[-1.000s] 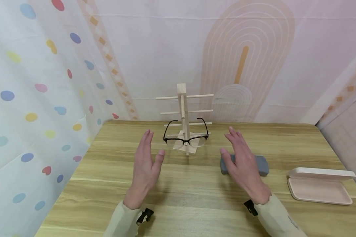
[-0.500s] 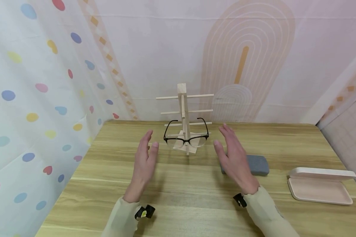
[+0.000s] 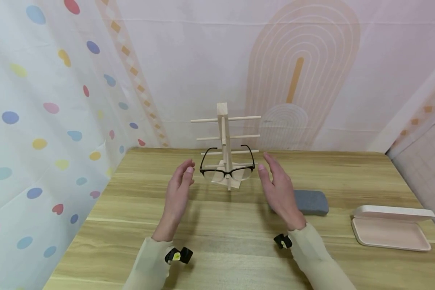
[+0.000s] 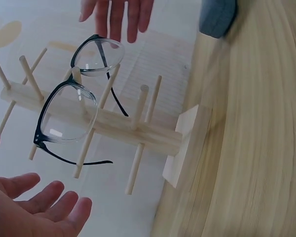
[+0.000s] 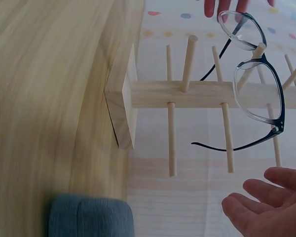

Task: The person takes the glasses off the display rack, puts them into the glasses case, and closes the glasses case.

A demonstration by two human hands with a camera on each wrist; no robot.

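My left hand point(image 3: 177, 191) hovers just left of the glasses point(image 3: 227, 173), my right hand point(image 3: 280, 191) just right, fingers point(image 3: 274, 164) loose and wide; the glasses perch on the stand point(image 3: 225, 139), far side of the counter point(image 3: 224, 229).

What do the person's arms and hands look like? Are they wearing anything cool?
The left hand and right hand are bare, without gloves. Pale cream sleeves cover the arms. Each wrist has a small black gadget with a yellow-green mark.
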